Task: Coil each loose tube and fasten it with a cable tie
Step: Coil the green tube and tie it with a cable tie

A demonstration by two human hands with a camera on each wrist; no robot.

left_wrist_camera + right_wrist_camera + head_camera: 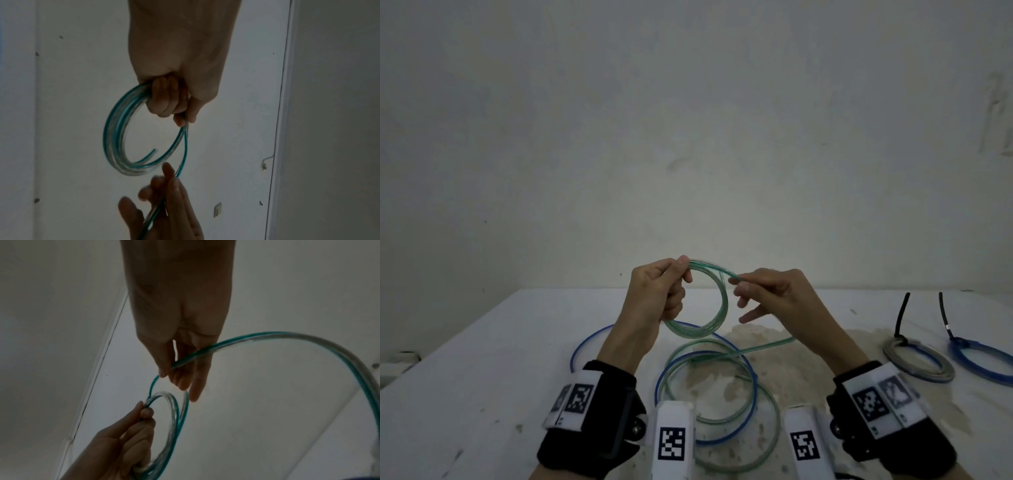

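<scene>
A clear tube with a green stripe (pixel 717 310) is partly wound into a small coil (pixel 115 138) held above the table. My left hand (pixel 664 291) grips the coil (pixel 172 415) at its top, thumb and fingers curled round the turns. My right hand (pixel 760 294) pinches the free run of the same tube (pixel 197 353) just right of the coil. The rest of that tube lies in loose loops (pixel 763 431) on the table below, mixed with a loose blue tube (pixel 671 377).
Two finished coils lie at the right of the white table (pixel 482 394): a grey one (pixel 917 359) and a blue one (pixel 983 363), each with a black cable tie standing up. A stained patch marks the table's middle. A bare wall stands behind.
</scene>
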